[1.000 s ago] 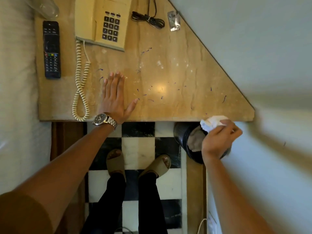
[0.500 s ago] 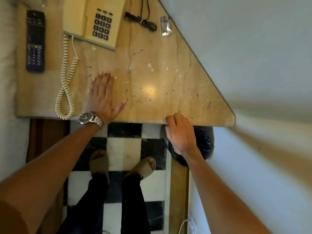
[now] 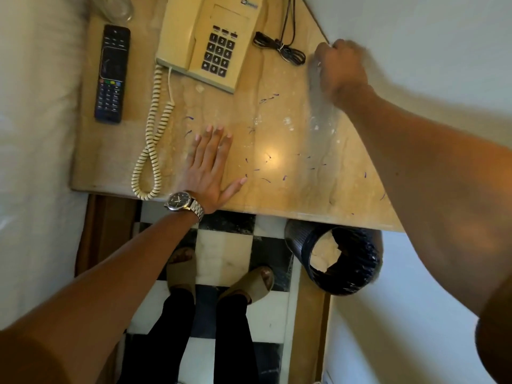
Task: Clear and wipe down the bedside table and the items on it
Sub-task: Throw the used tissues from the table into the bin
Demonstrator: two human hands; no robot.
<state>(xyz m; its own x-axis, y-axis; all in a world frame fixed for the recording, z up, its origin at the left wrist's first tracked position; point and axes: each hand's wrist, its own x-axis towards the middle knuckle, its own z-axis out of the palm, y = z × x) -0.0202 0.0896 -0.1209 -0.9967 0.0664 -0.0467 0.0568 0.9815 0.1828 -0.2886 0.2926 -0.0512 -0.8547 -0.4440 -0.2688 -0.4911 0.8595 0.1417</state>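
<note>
The marble bedside table [image 3: 291, 189] is strewn with small blue threads and white crumbs. My left hand [image 3: 210, 167] lies flat on it, fingers straight, near the front edge. My right hand [image 3: 340, 67], blurred, is at the far right by the wall with its fingers curled over a small foil wrapper [image 3: 318, 63], of which only a silvery glint shows. A beige telephone [image 3: 210, 42] with a coiled cord [image 3: 152, 139], a black remote [image 3: 112, 73], a bundled black cable [image 3: 279, 48] and a clear glass [image 3: 116, 6] sit along the back and left.
A black waste bin [image 3: 338, 256] with paper inside stands on the floor under the table's right front corner. The bed [image 3: 33, 106] borders the table on the left, and the wall [image 3: 415, 37] cuts diagonally along its right side. My feet stand on checkered tiles.
My right hand dropped the white tissue at the bin, then left the table's front edge and reached to the back right corner over the foil wrapper. My left hand stayed flat.
</note>
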